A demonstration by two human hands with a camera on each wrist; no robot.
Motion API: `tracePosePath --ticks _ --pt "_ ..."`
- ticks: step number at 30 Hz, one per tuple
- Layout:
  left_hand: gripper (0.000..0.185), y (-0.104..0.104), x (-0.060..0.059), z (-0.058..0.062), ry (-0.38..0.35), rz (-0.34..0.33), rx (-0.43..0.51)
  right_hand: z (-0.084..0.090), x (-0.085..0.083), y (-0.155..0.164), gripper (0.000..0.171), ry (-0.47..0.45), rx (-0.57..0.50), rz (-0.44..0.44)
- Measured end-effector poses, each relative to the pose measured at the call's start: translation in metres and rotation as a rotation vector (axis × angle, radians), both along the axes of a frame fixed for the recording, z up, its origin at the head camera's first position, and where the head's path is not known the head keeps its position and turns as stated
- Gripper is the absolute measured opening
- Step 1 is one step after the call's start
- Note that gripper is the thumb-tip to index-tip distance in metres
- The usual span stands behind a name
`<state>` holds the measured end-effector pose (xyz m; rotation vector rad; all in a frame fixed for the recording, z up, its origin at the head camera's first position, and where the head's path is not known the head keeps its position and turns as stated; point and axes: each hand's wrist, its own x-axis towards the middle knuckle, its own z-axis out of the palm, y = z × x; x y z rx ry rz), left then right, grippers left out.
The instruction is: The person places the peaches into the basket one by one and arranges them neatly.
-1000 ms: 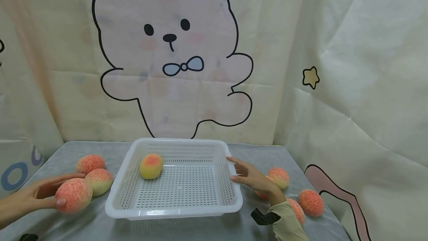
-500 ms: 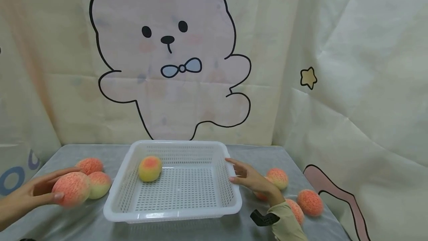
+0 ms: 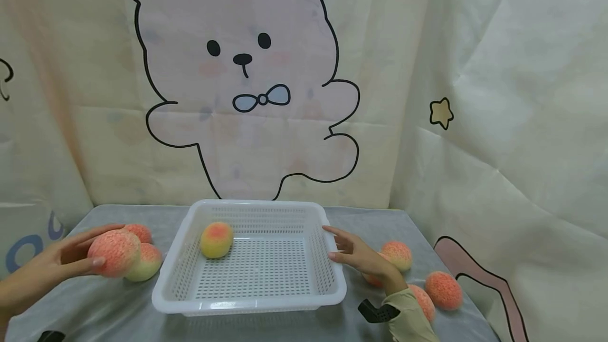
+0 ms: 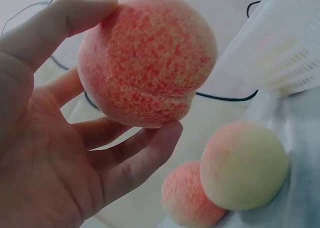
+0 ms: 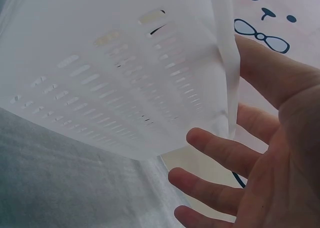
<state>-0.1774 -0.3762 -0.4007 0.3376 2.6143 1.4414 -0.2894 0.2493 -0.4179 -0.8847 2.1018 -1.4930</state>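
Observation:
My left hand (image 3: 71, 257) grips a fuzzy pink-red peach (image 3: 114, 253), thumb on one side and fingers round the other. In the left wrist view the held peach (image 4: 150, 58) appears raised above two others. A pink-and-green peach (image 3: 146, 264) and a red peach (image 3: 140, 232) lie just behind it on the table. A white perforated plastic basket (image 3: 252, 304) stands in the middle, with one yellow-orange peach (image 3: 216, 240) inside at its left. My right hand (image 3: 358, 255) holds the basket's right rim; in the right wrist view the rim (image 5: 229, 63) passes between thumb and fingers.
Several peaches lie right of the basket, among them an orange-yellow peach (image 3: 397, 255) and a red peach (image 3: 444, 290) near the table's right edge. My right forearm partly covers others. A grey cloth (image 3: 266, 329) covers the table; a printed curtain (image 3: 370, 30) hangs behind.
My left hand has lifted the held peach and moved it slightly right and farther away, now overlapping the two peaches behind. My right hand stays at the basket rim.

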Motion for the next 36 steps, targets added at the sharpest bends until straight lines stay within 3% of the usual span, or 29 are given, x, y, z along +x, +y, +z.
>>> tracePosePath --ticks 3,8,17,26,31,36 --pt "0.060 0.012 -0.002 0.009 0.035 0.006 -0.018 0.000 0.000 0.000 0.074 0.001 0.007 -0.006" --pt "0.059 0.032 -0.008 0.024 0.107 -0.049 -0.008 0.000 0.000 0.001 0.073 0.005 0.016 -0.014" --pt "0.055 0.067 -0.020 0.049 0.104 -0.123 0.022 0.001 0.001 0.001 0.074 0.021 0.026 -0.032" --pt "0.047 0.095 -0.030 0.053 0.134 -0.171 0.023 -0.001 0.003 0.000 0.074 0.014 0.022 -0.019" --pt "0.052 0.109 -0.039 0.054 0.124 -0.153 -0.023 0.000 0.002 0.000 0.073 0.017 0.024 -0.029" --pt "0.050 0.120 -0.047 0.052 0.185 -0.192 -0.042 0.000 0.002 -0.001 0.074 0.017 0.021 -0.019"
